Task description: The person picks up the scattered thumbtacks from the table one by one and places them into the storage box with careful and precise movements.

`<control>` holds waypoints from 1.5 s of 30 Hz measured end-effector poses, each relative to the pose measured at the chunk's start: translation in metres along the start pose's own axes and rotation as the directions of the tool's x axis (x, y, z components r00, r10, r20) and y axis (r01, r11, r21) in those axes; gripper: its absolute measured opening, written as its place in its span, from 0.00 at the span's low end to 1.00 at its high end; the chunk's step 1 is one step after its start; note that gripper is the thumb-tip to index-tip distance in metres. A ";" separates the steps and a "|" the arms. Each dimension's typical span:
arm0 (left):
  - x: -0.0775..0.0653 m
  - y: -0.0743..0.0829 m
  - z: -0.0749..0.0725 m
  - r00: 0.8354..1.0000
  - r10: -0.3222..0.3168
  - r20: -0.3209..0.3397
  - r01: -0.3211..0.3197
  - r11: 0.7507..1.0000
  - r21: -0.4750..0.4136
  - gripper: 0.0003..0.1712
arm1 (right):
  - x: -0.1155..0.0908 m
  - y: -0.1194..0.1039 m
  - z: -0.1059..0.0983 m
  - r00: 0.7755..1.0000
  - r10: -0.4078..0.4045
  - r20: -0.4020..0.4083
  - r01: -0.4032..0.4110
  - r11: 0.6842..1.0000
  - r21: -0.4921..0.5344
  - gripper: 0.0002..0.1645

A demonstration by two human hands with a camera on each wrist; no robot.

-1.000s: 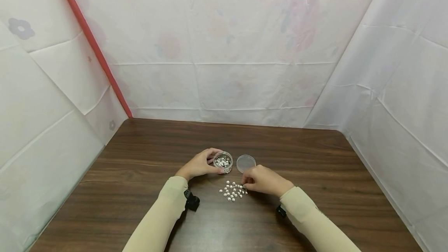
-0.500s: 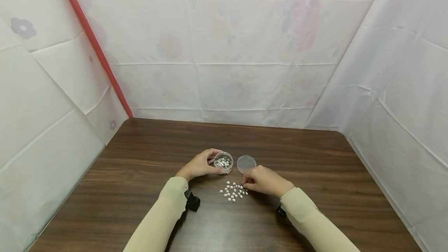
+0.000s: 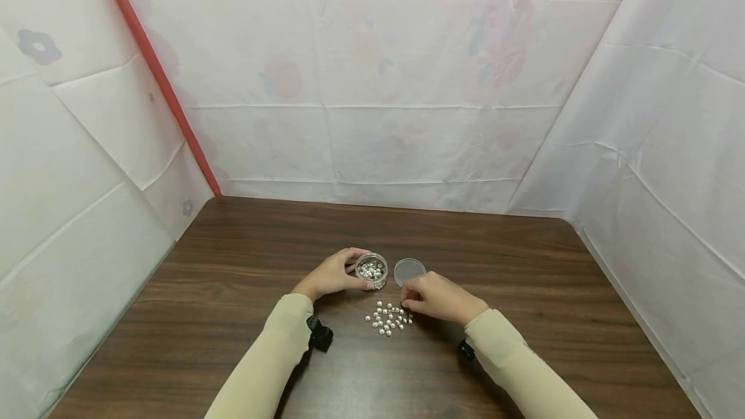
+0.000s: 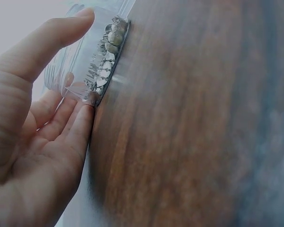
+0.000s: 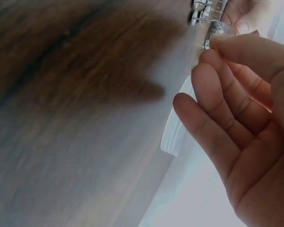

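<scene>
My left hand (image 3: 334,273) holds a clear round jar (image 3: 379,282) from its left side, thumb at the near wall and fingers behind. Silver dome-headed thumbtacks (image 3: 370,270) lie inside; in the left wrist view the jar wall (image 4: 61,66) shows their pins. My right hand (image 3: 439,296) pinches thumb (image 5: 246,49) and index finger together just above the right side of a loose group of thumbtacks (image 3: 388,323) on the table. A thumbtack seems to be between the fingertips, mostly hidden. Several loose thumbtacks stand pin up in the right wrist view.
A clear round lid (image 3: 409,270) lies right of the jar, just beyond my right hand. The brown wooden table (image 3: 244,328) meets pale fabric walls (image 3: 372,83) at the back and sides. A red strip (image 3: 157,76) runs down the left back corner.
My right hand has lifted slightly and shifted a little left, away from the loose thumbtacks. The left hand and the jar stay in place.
</scene>
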State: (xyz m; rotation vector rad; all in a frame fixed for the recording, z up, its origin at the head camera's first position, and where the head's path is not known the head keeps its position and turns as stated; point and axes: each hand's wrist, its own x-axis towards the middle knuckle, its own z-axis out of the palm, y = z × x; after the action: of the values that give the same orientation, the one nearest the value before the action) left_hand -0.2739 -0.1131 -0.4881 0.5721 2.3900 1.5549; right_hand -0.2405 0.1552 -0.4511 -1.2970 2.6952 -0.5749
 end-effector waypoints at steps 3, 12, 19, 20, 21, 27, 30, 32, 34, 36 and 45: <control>0.000 0.000 0.000 1.000 0.003 0.000 -0.003 1.000 0.001 0.40 | 0.002 0.000 -0.002 1.000 0.006 -0.019 -0.006 1.000 0.008 0.04; 0.002 -0.001 0.000 1.000 0.001 0.002 -0.001 1.000 -0.011 0.40 | 0.013 -0.002 -0.009 0.997 0.005 -0.083 -0.003 1.000 0.024 0.03; -0.003 0.009 -0.002 0.999 0.007 0.035 -0.005 0.999 -0.044 0.41 | 0.022 -0.004 -0.010 0.989 0.011 -0.149 -0.010 1.000 0.008 0.04; -0.005 0.013 -0.002 0.999 0.007 0.043 -0.005 0.999 -0.048 0.41 | 0.024 -0.004 -0.010 0.987 0.020 -0.157 -0.019 1.000 0.008 0.03; -0.007 0.017 -0.003 0.999 0.007 0.051 -0.004 0.999 -0.051 0.41 | 0.025 -0.005 -0.010 0.986 0.028 -0.165 -0.028 1.000 0.004 0.03; -0.015 0.034 -0.005 0.998 -0.004 0.059 0.007 0.999 -0.051 0.40 | 0.036 -0.007 -0.008 0.976 0.044 -0.215 -0.047 0.999 -0.010 0.03; -0.015 0.034 -0.005 0.999 -0.004 0.054 0.006 0.999 -0.052 0.40 | 0.042 -0.008 -0.008 0.974 0.053 -0.220 -0.059 0.998 -0.017 0.03; -0.015 0.034 -0.005 0.998 -0.006 0.056 0.008 0.999 -0.044 0.40 | 0.046 -0.009 -0.008 0.973 0.062 -0.221 -0.071 0.997 -0.033 0.03; -0.014 0.033 -0.005 0.998 -0.004 0.058 0.007 0.999 -0.040 0.40 | 0.050 -0.008 -0.007 0.973 0.070 -0.220 -0.084 0.995 -0.054 0.03; -0.014 0.033 -0.005 0.998 -0.006 0.059 0.008 0.999 -0.037 0.39 | 0.054 -0.008 -0.005 0.972 0.078 -0.222 -0.097 0.992 -0.076 0.03; -0.014 0.033 -0.006 0.999 -0.006 0.053 0.008 1.000 -0.027 0.39 | 0.064 -0.003 -0.001 0.968 0.128 -0.215 -0.153 0.983 -0.103 0.02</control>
State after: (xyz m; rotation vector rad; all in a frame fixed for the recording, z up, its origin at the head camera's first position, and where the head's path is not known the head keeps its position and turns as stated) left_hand -0.2571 -0.1124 -0.4560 0.5913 2.3265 1.5472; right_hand -0.2788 0.1042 -0.4444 -1.1134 3.0044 -0.5711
